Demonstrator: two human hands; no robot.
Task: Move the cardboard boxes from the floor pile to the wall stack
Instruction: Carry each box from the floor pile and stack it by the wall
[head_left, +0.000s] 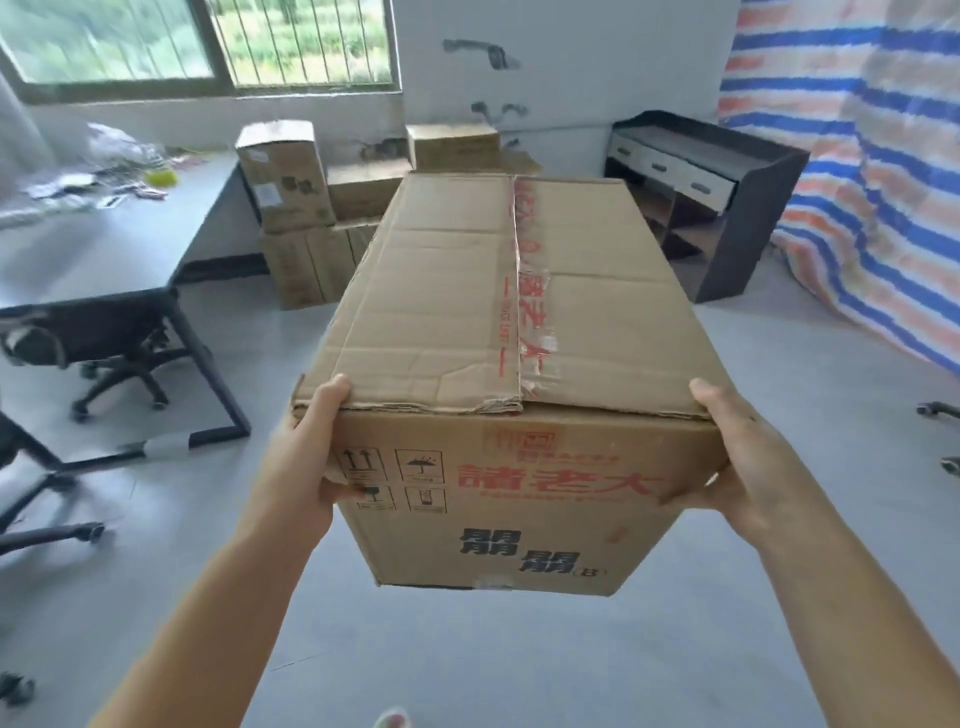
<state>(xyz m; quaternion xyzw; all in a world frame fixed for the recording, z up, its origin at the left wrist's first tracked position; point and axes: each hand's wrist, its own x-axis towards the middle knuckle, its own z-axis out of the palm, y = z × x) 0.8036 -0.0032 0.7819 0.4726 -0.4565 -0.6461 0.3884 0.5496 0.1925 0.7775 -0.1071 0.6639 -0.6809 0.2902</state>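
The carry step seems under way: the left hand (304, 462) and right hand (748, 462) grip the near corners of a long cardboard box (498, 332), held off the floor and pointed at the wall stack (332, 208). Next it needs walking over and setting on top (the box hides much of the stack, and its far end and underside).

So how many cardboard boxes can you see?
5. One carried box is held by both hands. Four are by the wall: an upright box, a bottom box beneath it, a middle box, and a back box. More may be hidden.
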